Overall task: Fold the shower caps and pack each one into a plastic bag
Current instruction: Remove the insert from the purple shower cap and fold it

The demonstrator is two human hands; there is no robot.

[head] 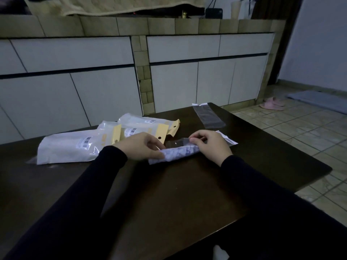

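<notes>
A folded shower cap (178, 153), pale with a purple print, lies as a long strip on the dark table (169, 194). My left hand (139, 147) pinches its left end. My right hand (210, 145) pinches the mouth of a clear plastic bag (228, 140), which lies at the cap's right end with a white flap sticking out to the right. How far the cap sits inside the bag is hidden by my fingers. A second clear bag (208, 115) lies flat near the table's far edge.
Three white retail packs with yellow hang tabs (75, 147) lie at the table's left. White cabinets (187, 81) stand behind the table. The tiled floor at right holds pink slippers (273, 104) and a grey mat (319, 101).
</notes>
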